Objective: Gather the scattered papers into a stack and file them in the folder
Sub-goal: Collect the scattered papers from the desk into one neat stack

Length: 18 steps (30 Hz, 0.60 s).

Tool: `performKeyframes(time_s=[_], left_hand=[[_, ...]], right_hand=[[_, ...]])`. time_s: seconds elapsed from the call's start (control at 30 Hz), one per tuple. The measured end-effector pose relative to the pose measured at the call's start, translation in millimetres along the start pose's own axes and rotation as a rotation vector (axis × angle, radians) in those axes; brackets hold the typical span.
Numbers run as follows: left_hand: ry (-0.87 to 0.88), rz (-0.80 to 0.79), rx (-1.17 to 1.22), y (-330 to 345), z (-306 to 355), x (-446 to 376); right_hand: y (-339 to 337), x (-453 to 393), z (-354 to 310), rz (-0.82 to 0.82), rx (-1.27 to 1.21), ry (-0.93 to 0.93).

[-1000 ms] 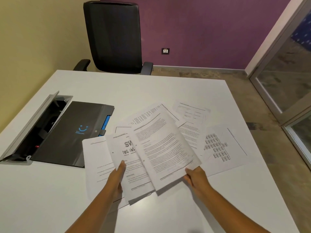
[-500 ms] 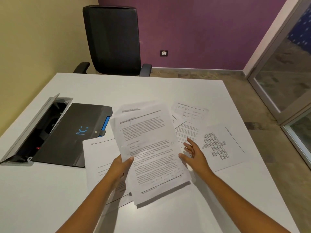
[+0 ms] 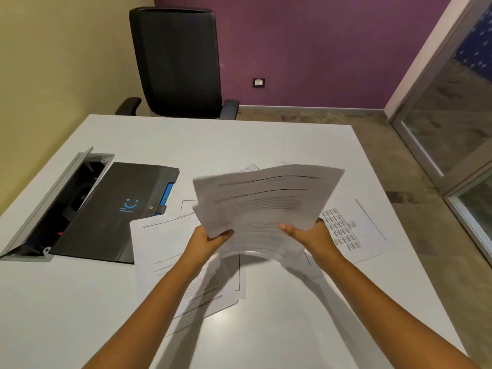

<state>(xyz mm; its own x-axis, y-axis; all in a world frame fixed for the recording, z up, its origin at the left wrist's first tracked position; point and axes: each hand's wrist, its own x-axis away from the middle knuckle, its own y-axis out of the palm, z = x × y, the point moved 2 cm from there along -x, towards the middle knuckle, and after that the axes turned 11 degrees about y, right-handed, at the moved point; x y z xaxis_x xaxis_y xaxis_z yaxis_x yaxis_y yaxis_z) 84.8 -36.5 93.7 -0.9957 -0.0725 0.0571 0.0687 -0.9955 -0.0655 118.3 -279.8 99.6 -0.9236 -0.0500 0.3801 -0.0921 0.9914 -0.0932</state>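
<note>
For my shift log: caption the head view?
Both hands, left and right, lift a sheaf of papers above the white table.

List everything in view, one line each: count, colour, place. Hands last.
held papers: several, white, raised above the table centre
loose sheets: count unclear, white, on the table below the held papers and to either side
folder: one, black with blue logo, closed, table left
table: one, white
cable box: one, grey lid open, left table edge
chair: one, black, far side
wall socket: one, purple wall
left hand: grips held papers' left edge
right hand: grips their right edge
</note>
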Motion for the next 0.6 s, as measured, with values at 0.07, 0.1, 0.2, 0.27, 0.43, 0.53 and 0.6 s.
performKeyframes(time_s=[0.07,0.1,0.2,0.27,0.43,0.53,0.6], left_hand=[[-0.034,-0.010,-0.011,-0.4,-7.4,1.9],[-0.055,-0.020,-0.020,-0.6,-11.7,4.3],[-0.113,-0.023,-0.094,1.9,-28.3,13.4],[-0.125,-0.024,-0.151,5.8,-37.7,20.6],[-0.288,0.061,-0.215,6.9,-60.8,25.0],[-0.264,0.170,-0.275,0.7,-62.2,14.6],[-0.274,0.278,-0.242,-4.3,-57.1,13.1]], right_hand=[[-1.2,1.0,6.8,-0.006,0.015,0.020],[-3.5,-0.1,12.8,0.001,0.016,0.036],[-10.3,-0.1,31.3,-0.006,0.076,0.106],[-11.2,0.6,42.2,-0.029,0.143,0.165],[-13.0,5.3,46.3,0.067,0.129,0.190],[-5.3,2.0,29.2,0.091,0.171,0.136],[14.7,-1.3,17.6,0.097,0.136,0.071]])
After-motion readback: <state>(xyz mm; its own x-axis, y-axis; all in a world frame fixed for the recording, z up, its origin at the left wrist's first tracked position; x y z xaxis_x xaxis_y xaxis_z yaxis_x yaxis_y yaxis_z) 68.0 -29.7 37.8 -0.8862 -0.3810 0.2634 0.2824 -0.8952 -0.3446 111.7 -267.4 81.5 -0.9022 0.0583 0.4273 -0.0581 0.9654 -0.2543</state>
